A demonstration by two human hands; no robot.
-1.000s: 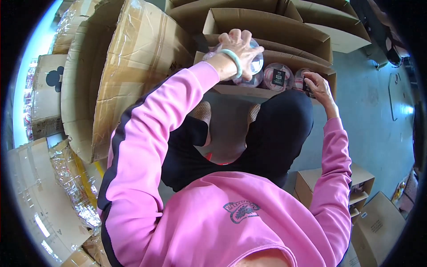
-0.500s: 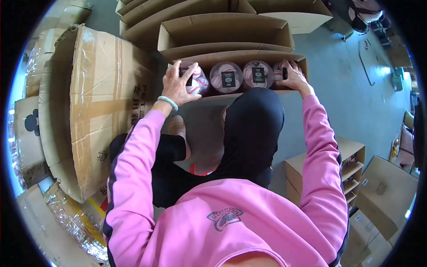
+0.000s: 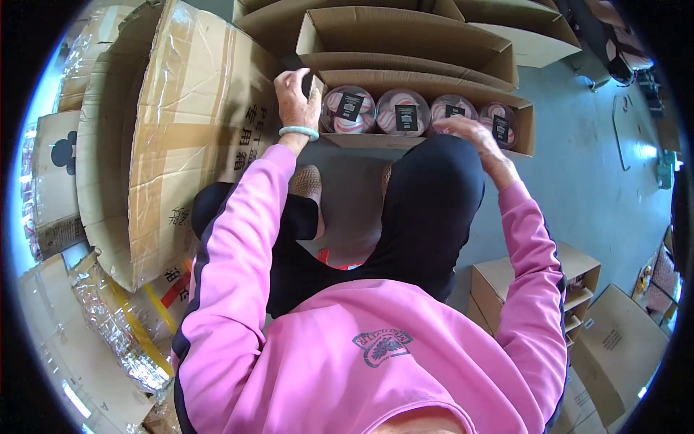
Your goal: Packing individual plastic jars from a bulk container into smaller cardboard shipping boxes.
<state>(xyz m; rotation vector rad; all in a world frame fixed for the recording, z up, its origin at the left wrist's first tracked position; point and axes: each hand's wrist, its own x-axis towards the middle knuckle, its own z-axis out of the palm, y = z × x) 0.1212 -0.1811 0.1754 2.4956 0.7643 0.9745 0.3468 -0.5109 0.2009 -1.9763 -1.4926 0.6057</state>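
Note:
A long, narrow cardboard box (image 3: 383, 140) lies in front of my knees. In a row inside it stand several clear round tubs (image 3: 348, 110) of white balls with red stripes, each bearing a black label. My left hand (image 3: 295, 103), a pale bangle on its wrist, is at the box's left end, its fingers bent around the end wall. Above my raised knee, my right hand (image 3: 478, 139) hovers at the front edge near the tubs on the right. Its fingers are loosely curved and partly hidden, with nothing seen held in them.
More long open cartons (image 3: 408, 40) stand in rows behind the box. A large taped carton (image 3: 184, 145) rises close on my left. At my right are a smaller box with compartments (image 3: 499, 278) and a flattened carton (image 3: 614, 340). Silver wrapping (image 3: 130, 340) lies at lower left.
My left hand has left the leftmost tub, which now sits in the row, and moved to the box's left end. My right hand has come off the rightmost tub, leftward and nearer. The view has shifted.

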